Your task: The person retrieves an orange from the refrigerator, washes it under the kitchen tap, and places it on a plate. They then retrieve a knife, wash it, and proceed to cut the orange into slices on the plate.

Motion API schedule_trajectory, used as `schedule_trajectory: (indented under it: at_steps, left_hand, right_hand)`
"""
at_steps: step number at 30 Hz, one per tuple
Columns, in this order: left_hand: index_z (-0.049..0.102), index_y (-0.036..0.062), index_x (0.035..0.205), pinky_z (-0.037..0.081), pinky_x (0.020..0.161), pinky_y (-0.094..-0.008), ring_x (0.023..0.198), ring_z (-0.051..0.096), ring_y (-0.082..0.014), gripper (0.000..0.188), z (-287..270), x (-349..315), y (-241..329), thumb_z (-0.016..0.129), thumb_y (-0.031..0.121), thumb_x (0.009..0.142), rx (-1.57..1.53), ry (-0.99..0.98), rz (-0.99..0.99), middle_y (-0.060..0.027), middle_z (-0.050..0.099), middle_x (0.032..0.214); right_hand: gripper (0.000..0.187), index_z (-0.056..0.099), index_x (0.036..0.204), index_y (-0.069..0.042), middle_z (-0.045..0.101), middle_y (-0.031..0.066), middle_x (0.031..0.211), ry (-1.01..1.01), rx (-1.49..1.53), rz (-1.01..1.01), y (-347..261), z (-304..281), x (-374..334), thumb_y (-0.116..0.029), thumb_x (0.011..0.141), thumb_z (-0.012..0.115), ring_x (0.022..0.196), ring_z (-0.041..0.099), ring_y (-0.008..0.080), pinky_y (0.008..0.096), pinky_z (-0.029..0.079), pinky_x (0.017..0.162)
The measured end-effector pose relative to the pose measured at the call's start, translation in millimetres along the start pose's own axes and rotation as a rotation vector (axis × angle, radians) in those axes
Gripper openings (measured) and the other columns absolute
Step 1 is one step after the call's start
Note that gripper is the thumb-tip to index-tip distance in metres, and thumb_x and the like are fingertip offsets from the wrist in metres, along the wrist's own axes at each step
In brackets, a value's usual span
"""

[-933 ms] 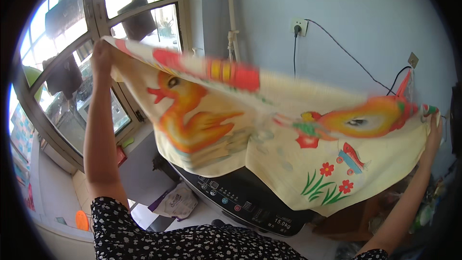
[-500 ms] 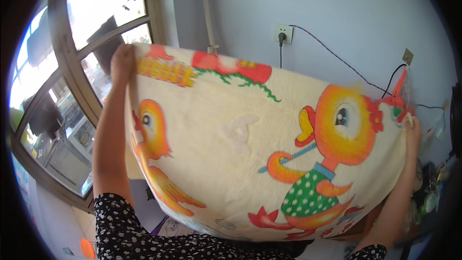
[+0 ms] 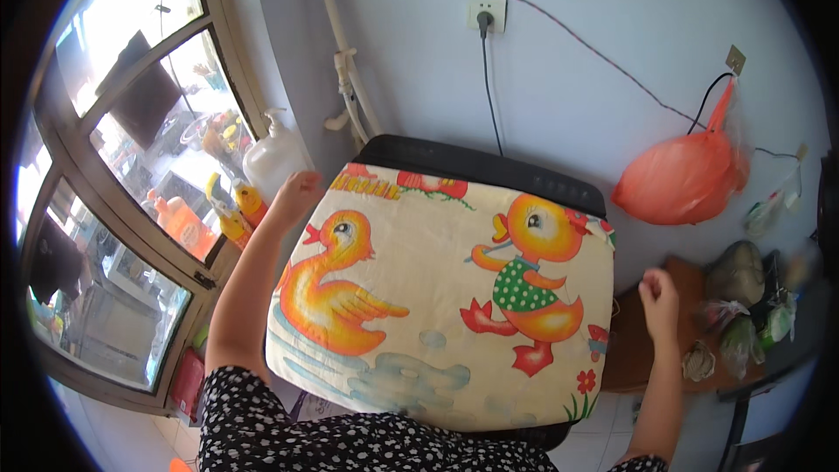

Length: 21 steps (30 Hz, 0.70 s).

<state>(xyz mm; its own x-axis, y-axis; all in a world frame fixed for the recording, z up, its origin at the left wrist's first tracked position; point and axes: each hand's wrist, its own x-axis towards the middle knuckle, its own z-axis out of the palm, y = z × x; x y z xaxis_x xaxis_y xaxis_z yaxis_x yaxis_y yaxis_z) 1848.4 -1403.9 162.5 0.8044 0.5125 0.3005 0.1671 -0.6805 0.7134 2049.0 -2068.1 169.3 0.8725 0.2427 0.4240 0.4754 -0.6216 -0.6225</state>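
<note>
A cream cloth point(image 3: 437, 297) printed with two yellow-orange ducks lies over the top of an appliance with a black control strip point(image 3: 489, 177), which looks like a washing machine. The cloth's front edge hangs near my body, with a dark part of the appliance showing below it. My left hand point(image 3: 301, 190) is beside the cloth's far left corner, fingers loosely bent and holding nothing. Off the right side of the cloth, apart from it, my right hand point(image 3: 657, 293) is raised with its fingers half curled and nothing in them.
A framed glass door point(image 3: 166, 210) stands at the left, with a white pump bottle point(image 3: 273, 157) and orange bottles point(image 3: 182, 223) by it. A red plastic bag point(image 3: 682, 179) hangs on the wall below a cable. Several bagged items sit on a brown cabinet point(image 3: 669, 367) at the right.
Both hands have let go of the cloth, which was held up and spread between them. It has come down flat onto the appliance, uncovering the black strip and red bag.
</note>
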Motion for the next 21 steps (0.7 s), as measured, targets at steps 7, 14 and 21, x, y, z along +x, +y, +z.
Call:
schedule_trajectory:
  at_steps: [7,14,21]
  left_hand:
    - [0.059,0.0048,0.093,0.044,0.082,-0.0277,0.09,0.054,-0.0131,0.025,-69.2,-255.7,65.5,0.073,0.007,0.073,-0.038,-0.445,-0.367,-0.0028,0.054,0.09]
    - [0.061,0.0143,0.095,0.031,0.098,-0.0408,0.109,0.044,-0.028,0.032,-10.2,-316.4,64.3,0.076,0.014,0.067,0.303,-0.307,0.062,-0.0085,0.048,0.109]
    - [0.06,0.0118,0.089,0.033,0.093,-0.0405,0.098,0.05,-0.0265,0.016,-0.1,-300.1,53.6,0.069,0.014,0.075,0.357,-0.187,0.243,-0.004,0.056,0.099]
  right_hand:
    - [0.031,0.052,0.081,-0.005,0.05,0.0091,0.08,-0.137,-0.06,-0.216,-14.7,-19.7,-226.9,-0.011,0.063,0.077,0.067,0.05,0.0278,0.036,0.044,0.062]
    - [0.049,0.056,0.097,-0.005,0.047,0.012,0.102,-0.205,-0.172,-0.101,-25.6,21.1,-259.8,-0.021,0.058,0.081,0.096,0.047,0.0321,0.0411,0.04,0.082]
    - [0.057,0.05,0.107,-0.004,0.047,0.0127,0.112,-0.302,-0.017,-0.142,-44.6,0.3,-229.9,-0.02,0.062,0.081,0.105,0.042,0.0346,0.0444,0.036,0.09]
